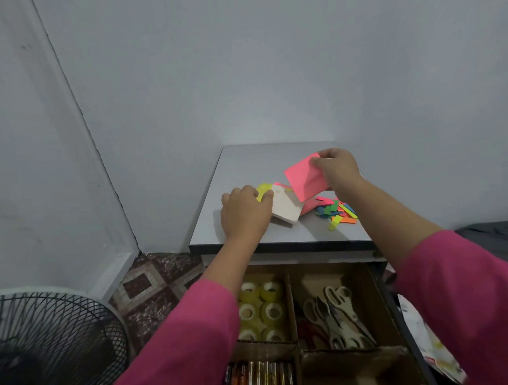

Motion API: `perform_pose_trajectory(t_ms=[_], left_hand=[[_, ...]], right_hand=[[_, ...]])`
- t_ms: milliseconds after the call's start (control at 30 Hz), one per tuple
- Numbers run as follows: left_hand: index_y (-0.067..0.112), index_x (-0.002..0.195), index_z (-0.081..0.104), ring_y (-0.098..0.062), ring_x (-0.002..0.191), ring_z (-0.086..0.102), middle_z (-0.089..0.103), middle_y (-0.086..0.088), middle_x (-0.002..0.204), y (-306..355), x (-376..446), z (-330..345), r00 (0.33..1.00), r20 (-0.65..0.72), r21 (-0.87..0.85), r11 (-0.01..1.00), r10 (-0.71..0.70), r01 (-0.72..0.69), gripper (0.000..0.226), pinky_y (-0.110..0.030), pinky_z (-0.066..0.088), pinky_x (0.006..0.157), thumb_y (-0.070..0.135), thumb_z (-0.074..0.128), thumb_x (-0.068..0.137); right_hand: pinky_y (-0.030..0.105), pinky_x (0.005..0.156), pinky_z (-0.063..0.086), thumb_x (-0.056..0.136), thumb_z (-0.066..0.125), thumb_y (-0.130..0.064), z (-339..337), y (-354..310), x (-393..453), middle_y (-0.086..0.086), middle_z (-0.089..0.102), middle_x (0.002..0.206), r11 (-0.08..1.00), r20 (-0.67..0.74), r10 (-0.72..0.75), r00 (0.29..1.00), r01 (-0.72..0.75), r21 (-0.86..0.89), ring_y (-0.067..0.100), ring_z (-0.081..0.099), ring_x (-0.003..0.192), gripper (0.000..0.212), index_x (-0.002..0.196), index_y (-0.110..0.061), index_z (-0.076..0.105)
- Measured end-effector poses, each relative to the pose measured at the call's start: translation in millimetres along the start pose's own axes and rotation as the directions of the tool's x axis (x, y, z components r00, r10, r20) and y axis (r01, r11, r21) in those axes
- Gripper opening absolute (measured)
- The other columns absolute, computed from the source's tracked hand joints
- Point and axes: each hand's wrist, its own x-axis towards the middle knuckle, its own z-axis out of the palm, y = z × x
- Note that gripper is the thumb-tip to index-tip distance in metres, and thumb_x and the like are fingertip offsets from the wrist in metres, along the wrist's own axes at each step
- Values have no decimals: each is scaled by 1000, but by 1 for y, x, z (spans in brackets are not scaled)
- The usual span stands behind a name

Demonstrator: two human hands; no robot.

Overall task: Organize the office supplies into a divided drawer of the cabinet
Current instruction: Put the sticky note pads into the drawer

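My right hand point(337, 167) pinches a pink pad point(303, 177) between curled fingers point(318, 162), lifted above the surface point(239, 161). My left hand point(245, 213) rests on the surface, its curled fingers point(266, 196) gripping a yellow pad point(263, 189) beside a white pad point(285, 208). Coloured strips point(336, 210) lie below the right fingers. Nearer me, the open drawer point(379, 300) holds tape rolls point(262, 311) and scissors point(335, 317) in separate compartments.

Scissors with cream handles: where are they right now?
Head view: the cream-handled scissors lie in the open cardboard-divided drawer's right compartment, beside the yellowish clear tape rolls on its left, below the grey cabinet top.
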Motion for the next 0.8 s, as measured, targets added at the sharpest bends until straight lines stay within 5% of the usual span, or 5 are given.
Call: perform_pose_trajectory(t_ms=[100,333,500,633,800], left_hand=[[13,102,60,-25,103,46,59,-5,102,2,-4,-6,987,143,84,994,-75,63,35,-35,41,75,44,50,90],[13,96,62,-27,92,59,65,-4,94,8,0,-14,954,245,-87,976,-173,199,26,-32,45,73,37,63,87],[4,86,62,-29,94,62,65,-11,92,17,1,-18,907,329,-418,820,-264,390,18,-37,51,80,21,70,86],[3,84,61,-22,84,59,64,-9,92,30,-5,-33,891,364,-531,726,-270,437,17,-28,42,66,18,66,89],[3,90,61,-10,53,40,52,-1,68,42,-28,-60,894,390,-525,744,-222,414,20,-21,31,46,22,61,93]], right_hand=[[41,81,50,91,58,-14,-3,5,-8,7,59,97,1000,-7,11,1000,-11,6,25,56,90,4,95,-15,60],[44,85,51,93,58,-15,-8,13,-25,6,58,99,997,10,64,998,-64,49,24,54,91,8,100,-14,61],[46,81,52,93,60,-18,-12,16,-34,12,61,102,976,66,152,986,-161,144,32,58,96,8,96,-12,62],[37,61,49,92,63,-18,-21,8,-45,10,65,96,766,309,392,866,-494,413,25,62,83,19,106,-7,56],[28,61,60,89,52,10,-47,-2,-75,17,60,108,657,549,281,788,-574,489,25,63,93,25,113,3,53]])
